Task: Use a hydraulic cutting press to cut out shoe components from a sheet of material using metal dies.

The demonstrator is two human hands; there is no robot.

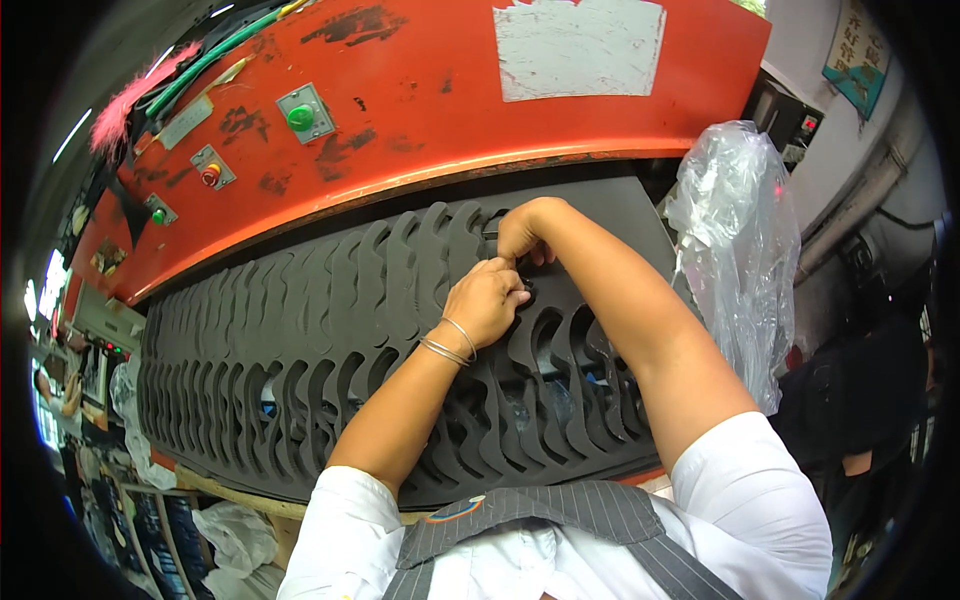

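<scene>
A wide dark grey foam sheet (590, 220) lies before me, with rows of curved, wavy pieces cut in it. Over its right part, my left hand (484, 302) and my right hand (525, 232) are close together, fingertips nearly meeting. The left fingers are curled closed beside a small dark thing at the foam. Bent in from the right, my right hand points down with its fingers closed; what they grip is hidden. Nearer to me, a row of deep curved foam strips (560, 400) has open gaps between them. Wire bangles (449, 346) ring my left wrist.
A red machine beam (420, 120) with green and red buttons spans the far side, low above the foam's back edge. A clear plastic bag (735, 240) hangs at the right. Crumpled plastic (235, 535) and a rack stand at the lower left.
</scene>
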